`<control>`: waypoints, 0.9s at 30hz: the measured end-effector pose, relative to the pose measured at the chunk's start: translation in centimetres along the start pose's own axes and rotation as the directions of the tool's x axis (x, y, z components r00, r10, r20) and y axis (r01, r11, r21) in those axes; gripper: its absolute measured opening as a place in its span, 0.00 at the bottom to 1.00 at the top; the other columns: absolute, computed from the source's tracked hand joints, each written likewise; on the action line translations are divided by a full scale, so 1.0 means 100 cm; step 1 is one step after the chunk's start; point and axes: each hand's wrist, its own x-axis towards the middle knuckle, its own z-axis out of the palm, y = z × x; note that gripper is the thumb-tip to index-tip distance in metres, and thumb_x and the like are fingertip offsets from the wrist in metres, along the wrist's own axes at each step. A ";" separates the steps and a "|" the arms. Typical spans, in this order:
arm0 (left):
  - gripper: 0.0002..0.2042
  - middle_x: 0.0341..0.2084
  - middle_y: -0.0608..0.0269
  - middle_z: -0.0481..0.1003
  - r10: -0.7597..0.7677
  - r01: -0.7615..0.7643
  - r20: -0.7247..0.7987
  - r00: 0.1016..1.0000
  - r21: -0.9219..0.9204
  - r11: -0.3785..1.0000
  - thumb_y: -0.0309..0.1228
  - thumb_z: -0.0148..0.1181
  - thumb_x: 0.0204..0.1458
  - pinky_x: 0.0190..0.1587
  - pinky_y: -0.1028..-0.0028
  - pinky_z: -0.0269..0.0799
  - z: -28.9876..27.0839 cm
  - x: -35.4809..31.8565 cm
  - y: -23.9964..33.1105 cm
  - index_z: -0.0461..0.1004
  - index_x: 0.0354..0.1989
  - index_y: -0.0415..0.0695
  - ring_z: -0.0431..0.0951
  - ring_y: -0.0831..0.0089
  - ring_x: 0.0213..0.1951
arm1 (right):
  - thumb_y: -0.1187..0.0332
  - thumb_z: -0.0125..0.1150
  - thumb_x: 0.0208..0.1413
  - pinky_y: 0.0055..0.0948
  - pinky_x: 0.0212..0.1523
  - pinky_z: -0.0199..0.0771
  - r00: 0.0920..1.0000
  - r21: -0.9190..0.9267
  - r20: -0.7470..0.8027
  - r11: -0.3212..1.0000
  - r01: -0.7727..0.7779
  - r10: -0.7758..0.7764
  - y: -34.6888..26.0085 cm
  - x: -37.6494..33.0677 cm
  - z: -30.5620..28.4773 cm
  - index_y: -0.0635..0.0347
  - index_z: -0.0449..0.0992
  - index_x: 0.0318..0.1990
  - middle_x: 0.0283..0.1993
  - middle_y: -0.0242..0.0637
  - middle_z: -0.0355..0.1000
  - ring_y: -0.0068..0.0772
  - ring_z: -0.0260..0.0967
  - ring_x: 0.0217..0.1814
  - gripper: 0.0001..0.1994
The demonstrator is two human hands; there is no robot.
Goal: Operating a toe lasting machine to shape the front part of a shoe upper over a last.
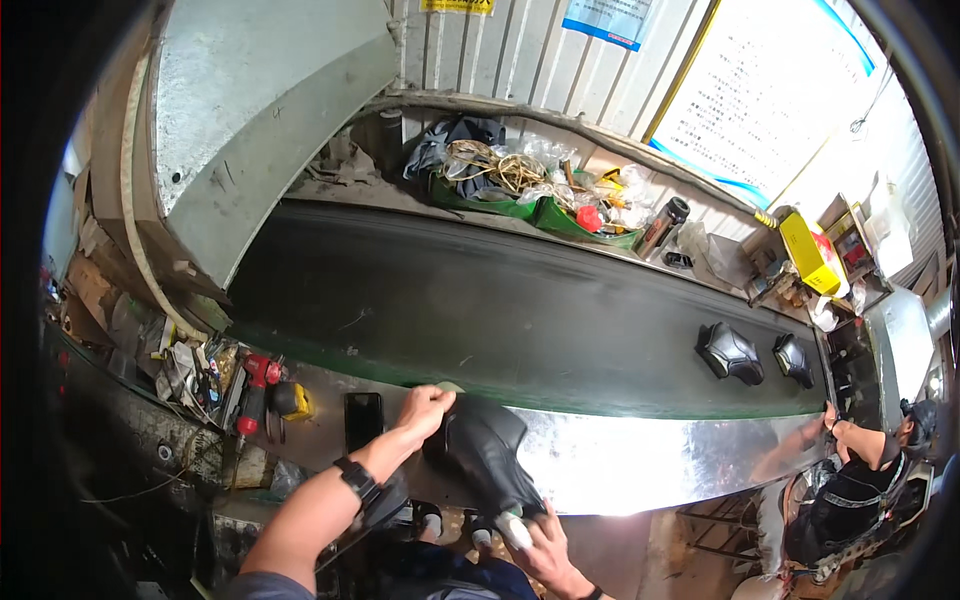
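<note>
Grip: both hands are clutching a black shoe upper (485, 450) at the steel rim (640, 455) beside the conveyor belt (500, 310).
Left hand (425, 408): fingers are curling shut over its top.
Right hand (545, 545): is pinching the lower end, partly cut off.
Belt: two black pieces (730, 352) are lying far right.

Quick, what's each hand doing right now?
Left hand: closed on the top of the black shoe upper.
Right hand: gripping the upper's lower end.
</note>
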 end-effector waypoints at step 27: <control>0.38 0.43 0.38 0.79 0.080 0.088 -0.462 0.883 0.331 0.939 0.59 0.68 0.40 0.53 0.55 0.74 0.076 -0.046 -0.033 0.75 0.46 0.33 0.79 0.42 0.48 | 0.62 0.78 0.45 0.40 0.77 0.41 0.907 0.601 0.309 0.681 -0.419 0.285 0.052 -0.058 0.025 0.75 0.52 0.71 0.73 0.61 0.53 0.55 0.49 0.78 0.51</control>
